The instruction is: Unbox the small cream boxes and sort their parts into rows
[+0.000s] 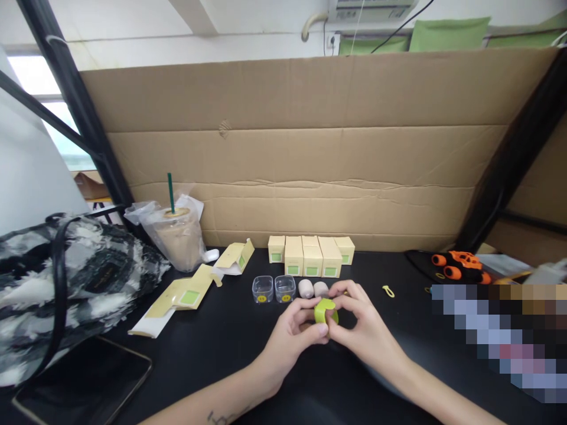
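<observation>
My left hand (296,326) and my right hand (361,313) meet above the black table, both with fingers closed on a small lime-green curved piece (319,313). It has a rounded cut-out on its upper side; its exact kind is unclear, and fingers cover part of it. Just behind the hands are two pale rounded objects (306,288), the right one partly hidden by my fingers. To their left stand two clear plastic boxes (263,289) with yellow round stickers. A small yellow loop (388,291) lies to the right of my right hand.
Several cream boxes (303,260) stand by the cardboard wall (301,153). Opened cream packaging (177,298) lies left, near a bagged drink cup (177,236) with a green straw. A dark tablet (84,381), a fluffy bag (88,271) and an orange-black object (463,267) flank the workspace.
</observation>
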The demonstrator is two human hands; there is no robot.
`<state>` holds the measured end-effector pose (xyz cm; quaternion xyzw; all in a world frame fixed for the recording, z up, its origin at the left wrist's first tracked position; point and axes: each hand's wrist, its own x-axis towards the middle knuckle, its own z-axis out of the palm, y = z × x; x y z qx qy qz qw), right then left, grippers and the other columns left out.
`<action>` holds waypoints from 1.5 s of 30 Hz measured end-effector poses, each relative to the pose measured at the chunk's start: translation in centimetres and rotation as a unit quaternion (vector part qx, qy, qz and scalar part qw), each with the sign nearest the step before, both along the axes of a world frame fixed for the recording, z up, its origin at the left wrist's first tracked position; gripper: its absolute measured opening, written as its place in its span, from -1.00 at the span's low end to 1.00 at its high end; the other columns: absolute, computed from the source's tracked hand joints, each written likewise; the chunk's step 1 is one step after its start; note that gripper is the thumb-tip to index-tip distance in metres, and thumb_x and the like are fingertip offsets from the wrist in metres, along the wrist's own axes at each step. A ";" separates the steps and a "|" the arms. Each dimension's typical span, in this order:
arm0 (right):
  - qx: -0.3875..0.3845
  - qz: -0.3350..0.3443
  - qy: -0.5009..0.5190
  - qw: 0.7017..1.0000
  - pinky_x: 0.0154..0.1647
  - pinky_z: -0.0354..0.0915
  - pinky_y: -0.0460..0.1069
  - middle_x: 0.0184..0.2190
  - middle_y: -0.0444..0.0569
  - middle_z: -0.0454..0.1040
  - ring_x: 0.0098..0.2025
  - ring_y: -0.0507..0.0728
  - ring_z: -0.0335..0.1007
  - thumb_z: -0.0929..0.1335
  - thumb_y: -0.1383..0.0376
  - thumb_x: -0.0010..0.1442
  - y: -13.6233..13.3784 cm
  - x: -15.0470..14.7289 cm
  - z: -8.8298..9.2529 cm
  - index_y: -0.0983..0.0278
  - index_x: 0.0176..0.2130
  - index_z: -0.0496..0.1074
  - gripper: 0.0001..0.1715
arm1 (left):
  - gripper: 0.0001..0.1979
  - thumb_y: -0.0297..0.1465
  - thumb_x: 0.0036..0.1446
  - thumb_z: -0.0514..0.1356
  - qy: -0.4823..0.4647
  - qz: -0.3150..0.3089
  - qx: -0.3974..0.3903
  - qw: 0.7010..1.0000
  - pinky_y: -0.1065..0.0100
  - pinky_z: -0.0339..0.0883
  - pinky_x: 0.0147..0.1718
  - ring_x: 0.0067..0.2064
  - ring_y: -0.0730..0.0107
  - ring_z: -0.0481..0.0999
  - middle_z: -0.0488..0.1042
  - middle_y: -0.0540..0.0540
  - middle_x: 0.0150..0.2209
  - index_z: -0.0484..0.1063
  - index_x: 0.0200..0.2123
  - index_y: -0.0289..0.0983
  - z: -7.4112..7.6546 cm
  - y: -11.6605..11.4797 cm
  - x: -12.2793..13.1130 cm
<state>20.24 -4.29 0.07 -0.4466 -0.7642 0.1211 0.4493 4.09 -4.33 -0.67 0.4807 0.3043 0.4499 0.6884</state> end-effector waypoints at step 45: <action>-0.042 0.017 -0.291 0.956 -0.08 0.25 0.02 -0.12 -0.06 0.43 -0.12 0.13 0.37 0.32 0.29 0.10 2.9 7.8 3.4 0.17 -0.11 0.34 -0.69 | -0.52 -0.28 -0.05 0.32 0.018 -0.048 -0.047 0.998 0.33 0.34 -0.28 -0.35 0.39 0.48 0.49 -0.18 -0.31 0.34 -0.10 -0.42 -0.2 0.6 -0.5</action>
